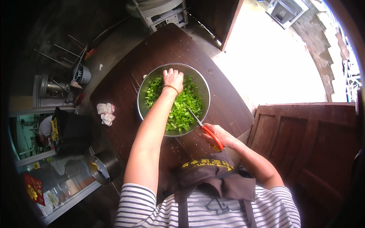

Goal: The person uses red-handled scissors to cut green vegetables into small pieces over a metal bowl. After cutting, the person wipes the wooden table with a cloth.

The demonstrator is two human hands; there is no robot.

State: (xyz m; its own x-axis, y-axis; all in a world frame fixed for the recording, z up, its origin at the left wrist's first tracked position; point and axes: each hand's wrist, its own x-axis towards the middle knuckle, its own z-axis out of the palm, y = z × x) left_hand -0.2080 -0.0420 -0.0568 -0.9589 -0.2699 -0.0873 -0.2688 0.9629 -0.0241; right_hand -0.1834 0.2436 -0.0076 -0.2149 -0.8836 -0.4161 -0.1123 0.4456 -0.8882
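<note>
My left hand [173, 80] reaches down into a round metal mesh basket [203, 77], its fingers at the chopped green vegetables [182, 111] and partly hidden by the back of the hand. Whether it grips any of them cannot be seen. Over the basket's near right rim, my right hand [217, 135] holds scissors with red handles [212, 136]. Their blades point up and left onto the greens and look closed. The basket stands on a dark wooden table [159, 42].
A crumpled whitish cloth [106, 114] lies on the table's left part. Left of the table stand a metal pot [104, 168] and a bucket [82, 74]. A wooden door panel [302, 136] is at the right. Another person [45, 126] is at the far left.
</note>
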